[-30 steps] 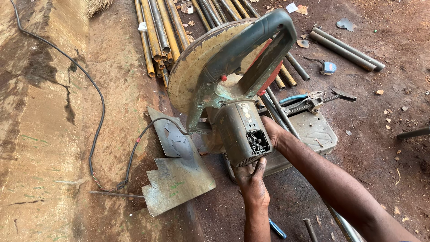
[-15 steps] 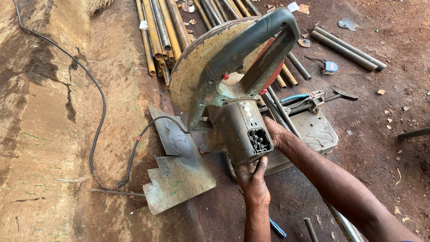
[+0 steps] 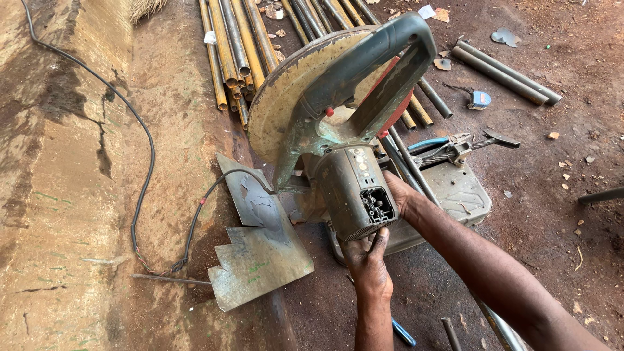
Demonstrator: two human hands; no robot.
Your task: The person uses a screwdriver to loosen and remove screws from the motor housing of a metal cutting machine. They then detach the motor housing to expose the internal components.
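gripping: the motor housing (image 3: pixel 354 192) of a worn chop saw (image 3: pixel 338 123) is held from both sides on the dirt floor (image 3: pixel 559 195).
left hand (image 3: pixel 368 260): curled under the housing's open end, fingers pressed against its lower edge.
right hand (image 3: pixel 398 195): laid on the housing's right side; its fingers are hidden, so spread or closed cannot be told.
left of saw: bent sheet metal (image 3: pixel 260 253) and a black cable (image 3: pixel 146 162) are seen.
behind: yellow pipes (image 3: pixel 237 45) are laid together.
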